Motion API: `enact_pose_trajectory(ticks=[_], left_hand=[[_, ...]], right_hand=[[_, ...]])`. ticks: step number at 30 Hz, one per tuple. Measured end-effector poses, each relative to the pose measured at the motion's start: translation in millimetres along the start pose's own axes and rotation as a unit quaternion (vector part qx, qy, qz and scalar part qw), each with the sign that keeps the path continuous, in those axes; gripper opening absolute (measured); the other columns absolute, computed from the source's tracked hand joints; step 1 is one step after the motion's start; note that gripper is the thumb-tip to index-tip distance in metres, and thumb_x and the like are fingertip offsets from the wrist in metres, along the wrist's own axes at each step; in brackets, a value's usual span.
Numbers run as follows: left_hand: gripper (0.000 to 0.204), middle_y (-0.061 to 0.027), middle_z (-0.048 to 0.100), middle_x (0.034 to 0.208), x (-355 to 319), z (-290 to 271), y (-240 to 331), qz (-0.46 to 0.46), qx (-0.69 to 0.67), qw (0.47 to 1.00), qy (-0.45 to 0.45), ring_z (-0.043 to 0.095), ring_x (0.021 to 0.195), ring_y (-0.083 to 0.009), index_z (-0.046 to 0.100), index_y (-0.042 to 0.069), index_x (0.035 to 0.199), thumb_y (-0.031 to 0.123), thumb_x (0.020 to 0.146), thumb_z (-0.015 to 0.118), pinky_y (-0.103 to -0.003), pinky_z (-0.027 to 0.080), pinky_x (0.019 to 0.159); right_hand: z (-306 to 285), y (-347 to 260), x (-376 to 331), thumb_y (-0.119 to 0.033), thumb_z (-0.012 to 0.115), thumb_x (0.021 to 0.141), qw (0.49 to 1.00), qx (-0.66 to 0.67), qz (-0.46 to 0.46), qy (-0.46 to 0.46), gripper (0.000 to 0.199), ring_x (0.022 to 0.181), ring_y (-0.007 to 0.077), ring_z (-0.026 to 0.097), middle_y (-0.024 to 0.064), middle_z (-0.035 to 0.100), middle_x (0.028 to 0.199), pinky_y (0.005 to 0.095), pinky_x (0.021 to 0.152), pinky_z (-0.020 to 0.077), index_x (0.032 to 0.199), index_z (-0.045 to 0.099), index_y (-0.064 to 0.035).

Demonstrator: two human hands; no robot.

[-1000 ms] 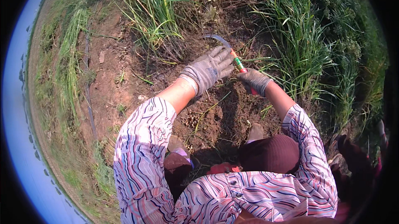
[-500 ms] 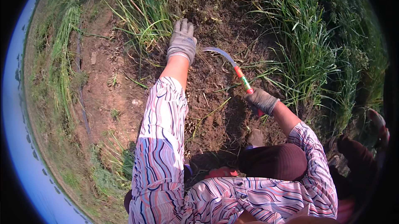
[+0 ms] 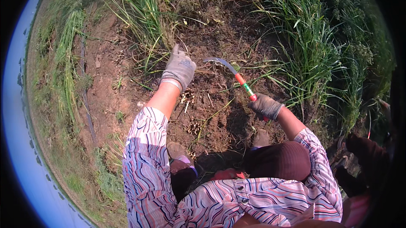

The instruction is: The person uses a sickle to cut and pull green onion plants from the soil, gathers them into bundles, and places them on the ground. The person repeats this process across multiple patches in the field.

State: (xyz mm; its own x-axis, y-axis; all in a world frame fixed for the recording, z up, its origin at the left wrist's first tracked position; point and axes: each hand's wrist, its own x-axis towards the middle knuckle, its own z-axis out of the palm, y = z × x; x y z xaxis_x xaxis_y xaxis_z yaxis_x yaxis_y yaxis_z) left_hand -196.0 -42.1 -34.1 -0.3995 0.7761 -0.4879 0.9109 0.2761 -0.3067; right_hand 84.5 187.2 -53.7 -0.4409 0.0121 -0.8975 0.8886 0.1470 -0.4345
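My right hand (image 3: 266, 106), in a grey work glove, is closed round the handle of a sickle (image 3: 239, 78). The handle is orange-red with a green band, and the curved blade points left, a little above the soil. Near the blade's tip, but apart from it, is my left hand (image 3: 181, 68), gloved in pale grey. Most of its fingers are curled under and one stretches forward; anything inside the grip is hidden. Just beyond it stands a tuft of long green grass (image 3: 148, 16), with dry stems at its base.
Tall grass (image 3: 308, 46) grows thickly on the right. Cut grass (image 3: 67, 46) lies in a row at the far left, beside a dark hose-like line (image 3: 88, 114). Brown soil (image 3: 220, 131) with loose stalks lies between my feet and the tufts. Another person's gloved hand (image 3: 385, 106) shows at the right edge.
My left hand has drawn back toward me and slightly left, its fingers going from stretched out to mostly curled. The sickle has barely moved.
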Motion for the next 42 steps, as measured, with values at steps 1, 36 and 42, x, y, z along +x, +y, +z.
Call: enact_pose_trajectory(ticks=[1,36,42], left_hand=[[0.027,-0.0056,0.082,0.108,0.6,-1.5,1.0,-0.001,-0.007,1.000,0.007,0.071,0.123,-0.0276,0.084,0.019,0.108,0.020,0.101,0.058,-0.056,0.027,0.131],[0.025,-0.0136,0.080,0.124,86.9,-131.0,23.6,0.104,-0.036,0.993,-0.053,0.075,0.122,-0.0334,0.076,0.012,0.121,0.018,0.103,0.061,-0.055,0.048,0.115],[0.024,-0.0136,0.081,0.112,68.2,-129.7,17.9,0.098,-0.091,0.991,0.023,0.077,0.112,-0.0327,0.069,0.013,0.125,0.014,0.105,0.056,-0.050,0.053,0.102]], right_hand=[[-2.2,2.4,5.7,-0.025,0.063,0.100,0.999,-0.010,-0.016,-0.028,0.017,0.049,0.0180,0.054,0.0020,0.057,0.065,0.0394,0.047,0.0468,0.100,0.056,-0.0092],[-83.0,13.6,46.2,-0.025,0.068,0.097,0.978,0.192,-0.076,0.012,0.019,0.053,0.0117,0.051,-0.0025,0.053,0.069,0.0330,0.045,0.0420,0.102,0.054,-0.0133],[-27.1,68.7,38.9,-0.028,0.069,0.099,0.976,0.202,-0.085,0.004,0.018,0.056,0.0109,0.050,-0.0033,0.056,0.073,0.0306,0.050,0.0415,0.098,0.058,-0.0138]])
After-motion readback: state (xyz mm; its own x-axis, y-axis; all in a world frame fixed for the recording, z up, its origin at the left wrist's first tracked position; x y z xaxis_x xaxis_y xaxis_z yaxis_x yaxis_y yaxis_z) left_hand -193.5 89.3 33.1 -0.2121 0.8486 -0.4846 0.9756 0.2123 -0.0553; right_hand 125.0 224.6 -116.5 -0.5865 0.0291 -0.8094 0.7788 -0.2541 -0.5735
